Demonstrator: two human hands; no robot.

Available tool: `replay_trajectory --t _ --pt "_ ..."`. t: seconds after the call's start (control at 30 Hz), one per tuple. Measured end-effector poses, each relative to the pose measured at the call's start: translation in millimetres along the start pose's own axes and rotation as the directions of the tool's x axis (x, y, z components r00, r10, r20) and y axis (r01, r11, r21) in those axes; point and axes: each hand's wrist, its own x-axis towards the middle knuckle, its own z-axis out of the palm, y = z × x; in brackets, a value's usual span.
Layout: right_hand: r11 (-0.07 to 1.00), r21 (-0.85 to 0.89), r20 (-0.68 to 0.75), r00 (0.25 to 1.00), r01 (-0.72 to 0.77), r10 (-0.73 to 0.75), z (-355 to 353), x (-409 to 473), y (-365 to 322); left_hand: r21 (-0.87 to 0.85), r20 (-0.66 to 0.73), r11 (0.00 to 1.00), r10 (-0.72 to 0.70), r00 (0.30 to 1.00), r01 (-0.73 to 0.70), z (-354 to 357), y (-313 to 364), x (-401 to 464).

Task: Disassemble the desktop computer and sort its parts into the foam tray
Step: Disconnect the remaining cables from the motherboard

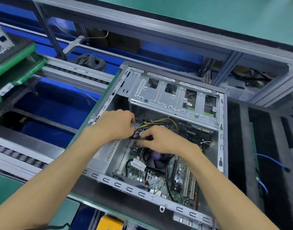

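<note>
Cable bundle (152,124) was pinched by left hand (116,124) and right hand (160,138) inside open computer case (222,130).

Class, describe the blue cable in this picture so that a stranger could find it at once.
Start at the open computer case in the middle. Move right, past its metal wall, to the black foam tray. The blue cable lies there near the right edge: thin, curved and bright blue against the black.
</note>
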Motion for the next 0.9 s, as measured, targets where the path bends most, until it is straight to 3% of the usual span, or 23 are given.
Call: replay_trajectory --t 0.13,0.27,0.4,0.57,0.73,0.9 --pt "0.991 0.131 0.152 0.988 -0.036 0.016 -22.8 -20.4 12.4 0.091 0.201 0.995 0.016 0.979 -0.035 -2.4 15.7 27.5" --pt "0.973 0.204 0.074 0.993 -0.109 0.096 -32.4 -20.5 22.5 0.005 0.425 0.996 0.077 0.902 -0.088 3.5 26.1 50.9" --pt "0.963 0.231 -0.063 0.986 -0.139 0.157 -25.4 -15.6 29.6 -0.149 0.395 0.989 0.077 0.915 -0.019 4.8 16.2 54.0" --pt "0.973 0.148 -0.144 0.970 -0.176 0.197 -14.8 -6.2 34.3 -0.105 0.452 0.994 0.067 0.889 -0.022 1.6 24.6 50.3" --pt "0.978 -0.029 -0.031 0.978 -0.205 0.204 -10.2 -2.5 34.0 -0.232 0.427 0.971 0.054 0.903 0.052 -3.1 22.3 45.8" --pt "0.976 -0.045 -0.024 0.977 -0.214 0.213 -16.3 0.7 35.7 -0.309 0.445 0.938 -0.003 0.896 0.157 -6.3 21.3 45.7"
